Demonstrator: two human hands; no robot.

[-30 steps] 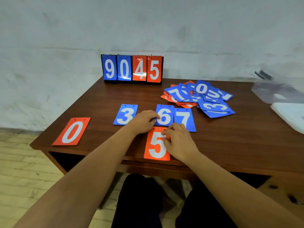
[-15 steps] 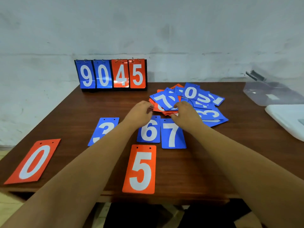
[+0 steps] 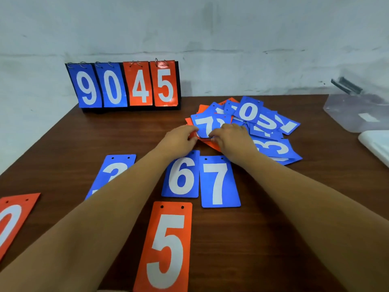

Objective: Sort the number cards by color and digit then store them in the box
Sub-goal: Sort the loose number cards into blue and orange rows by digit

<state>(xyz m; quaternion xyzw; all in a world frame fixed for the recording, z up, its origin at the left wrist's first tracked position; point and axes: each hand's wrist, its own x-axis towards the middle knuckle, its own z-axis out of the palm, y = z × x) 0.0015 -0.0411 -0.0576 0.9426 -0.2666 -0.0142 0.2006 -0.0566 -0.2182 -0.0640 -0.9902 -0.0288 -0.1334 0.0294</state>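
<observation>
This is a bare, makeshift work corner indoors, not a furnished home or office. A rough, stained whitewashed plaster wall (image 3: 231, 28) fills the upper half of the frame. Against it stands a dark brown wooden table (image 3: 305, 197). It carries a black flip scoreboard (image 3: 126, 85) with ring-bound blue and orange digits at upper left, loose blue and orange number cards (image 3: 273, 148) at centre, and a clear plastic storage box (image 3: 357, 114) at the right edge.

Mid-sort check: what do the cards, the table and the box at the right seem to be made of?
Cards: probably thin, stiff plastic, slightly glossy; they lie flat, with punched holes and soft glare.
Table: dark brown wood or wood-look laminate, satin finish; streaky grain shows.
Box: translucent plastic; its walls look cloudy and see-through.
</observation>
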